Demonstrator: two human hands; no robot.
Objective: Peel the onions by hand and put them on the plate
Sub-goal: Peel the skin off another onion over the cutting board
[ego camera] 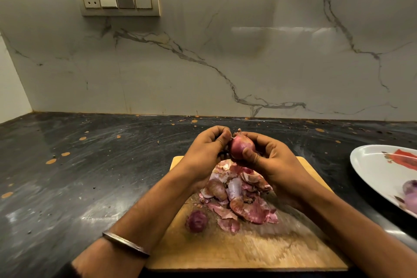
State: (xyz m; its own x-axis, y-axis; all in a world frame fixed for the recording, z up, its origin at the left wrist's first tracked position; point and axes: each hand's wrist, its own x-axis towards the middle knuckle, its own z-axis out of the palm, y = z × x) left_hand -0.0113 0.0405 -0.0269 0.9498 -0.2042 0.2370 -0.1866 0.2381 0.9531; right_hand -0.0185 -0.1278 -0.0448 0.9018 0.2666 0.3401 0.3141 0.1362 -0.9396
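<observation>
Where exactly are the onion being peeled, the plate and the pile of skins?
onion (242, 145): head view, its bare pink side.
plate (370, 160): head view, its white rim.
pile of skins (243, 196): head view, middle of the heap.

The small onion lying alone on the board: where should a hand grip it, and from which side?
Pinch the small onion across its round sides, coming from above or the left. It lies free on the board, and the peel pile crowds its right.

Red onion (242, 146) held above peel pile, peeled onions (410, 194) on white plate (370, 165)
</observation>
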